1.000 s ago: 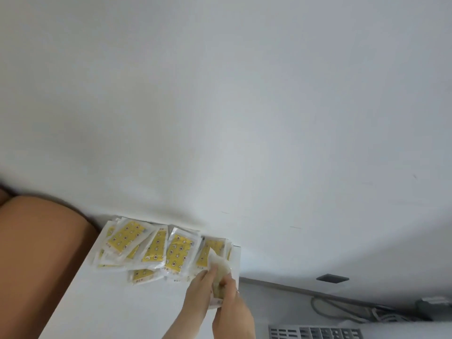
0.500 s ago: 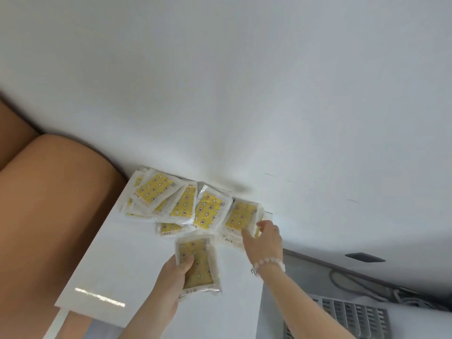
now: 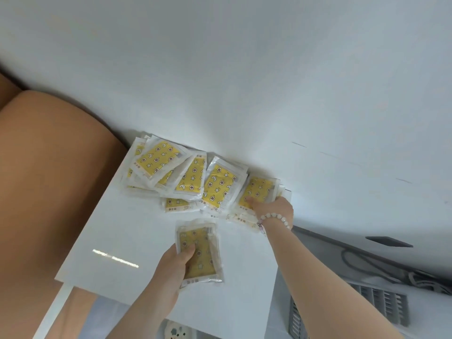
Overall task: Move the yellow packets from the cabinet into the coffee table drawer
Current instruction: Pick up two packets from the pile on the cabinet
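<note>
Several yellow packets in clear wrappers, printed with stars and moons, lie fanned out along the wall on a white cabinet top. My left hand holds one yellow packet above the front of that surface, thumb on its face. My right hand, with a bead bracelet at the wrist, grips the rightmost packet of the pile at the top's right edge, thumb on top and fingers hidden beneath. The coffee table drawer is not in view.
A tan padded sofa arm stands against the cabinet's left side. A white wall rises behind the pile. To the right and lower lie grey cables and a grey slatted grille. A power strip shows under the front edge.
One second ago both hands held a single packet together. Since then my left hand kept that packet and my right hand reached to the rightmost packet of the pile and took hold of it.
</note>
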`<state>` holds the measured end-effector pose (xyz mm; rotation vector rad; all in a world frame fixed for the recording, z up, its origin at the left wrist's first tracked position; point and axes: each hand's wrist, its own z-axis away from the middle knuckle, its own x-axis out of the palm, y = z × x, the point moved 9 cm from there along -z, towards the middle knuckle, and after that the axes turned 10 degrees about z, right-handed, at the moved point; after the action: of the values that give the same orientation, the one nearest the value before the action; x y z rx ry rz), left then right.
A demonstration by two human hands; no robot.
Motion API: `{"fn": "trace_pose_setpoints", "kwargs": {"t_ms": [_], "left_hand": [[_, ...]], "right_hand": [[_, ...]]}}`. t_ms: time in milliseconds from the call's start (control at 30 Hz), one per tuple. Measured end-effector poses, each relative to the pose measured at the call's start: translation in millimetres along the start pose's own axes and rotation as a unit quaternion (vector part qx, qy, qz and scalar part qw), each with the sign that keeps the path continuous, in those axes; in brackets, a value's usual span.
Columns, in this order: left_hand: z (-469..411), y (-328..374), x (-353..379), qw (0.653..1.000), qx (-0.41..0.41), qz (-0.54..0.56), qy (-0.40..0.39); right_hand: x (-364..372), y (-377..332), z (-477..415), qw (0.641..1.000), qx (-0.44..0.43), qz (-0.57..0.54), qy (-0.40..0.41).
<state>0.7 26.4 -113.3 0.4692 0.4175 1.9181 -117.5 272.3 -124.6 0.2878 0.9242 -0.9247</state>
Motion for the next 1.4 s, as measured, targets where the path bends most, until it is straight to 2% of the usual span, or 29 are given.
{"fn": "trace_pose_setpoints", "kwargs": {"t_ms": [233, 300, 400, 467, 533, 567, 667, 800, 933, 1033, 1100, 1167, 1200, 1333, 1400], "left_hand": [[-10, 4, 18, 1.000, -0.016, 0.002, 0.010], [-12, 5, 19, 1.000, -0.018, 0.000, 0.013], [-16, 5, 19, 1.000, -0.020, 0.000, 0.017], [-18, 3, 21, 1.000, -0.022, 0.008, 0.019], [-19, 0, 27, 0.999, -0.028, 0.023, 0.016], [-18, -2, 31, 0.999, -0.032, 0.034, 0.013], [-12, -3, 50, 0.995, -0.039, 0.088, -0.025], [-3, 1, 66, 0.987, -0.036, 0.123, -0.101], [-7, 9, 57, 0.990, 0.013, 0.107, -0.094], [-11, 7, 48, 0.993, 0.020, 0.085, -0.074], [-14, 4, 42, 0.995, 0.015, 0.073, -0.061], [-15, 2, 39, 0.995, 0.009, 0.077, -0.059], [-15, 1, 36, 0.995, 0.006, 0.083, -0.055], [-14, -2, 19, 0.994, 0.004, 0.106, -0.026], [-11, -3, 12, 0.994, 0.003, 0.109, -0.019]], "right_hand": [[-7, 14, 1, 0.995, -0.039, -0.087, 0.022], [-15, 17, 9, 0.988, -0.036, -0.144, 0.037], [-25, 28, 33, 0.966, 0.016, -0.256, 0.019], [-28, 36, 53, 0.940, 0.035, -0.337, -0.027], [-34, 37, 76, 0.905, 0.005, -0.418, -0.078], [-37, 37, 88, 0.901, -0.024, -0.424, -0.089], [-21, 40, 114, 0.925, -0.086, -0.358, -0.093], [25, 35, 137, 0.945, -0.112, -0.276, -0.135], [30, 22, 136, 0.960, -0.149, -0.201, -0.121], [28, 9, 143, 0.967, -0.220, -0.079, -0.098], [26, 5, 144, 0.963, -0.234, -0.025, -0.131], [21, 3, 135, 0.954, -0.215, -0.004, -0.206], [12, 2, 124, 0.957, -0.201, -0.007, -0.208], [-42, 7, 52, 0.995, -0.095, -0.041, -0.010], [-36, 13, 28, 0.999, -0.041, -0.021, -0.009]]}}
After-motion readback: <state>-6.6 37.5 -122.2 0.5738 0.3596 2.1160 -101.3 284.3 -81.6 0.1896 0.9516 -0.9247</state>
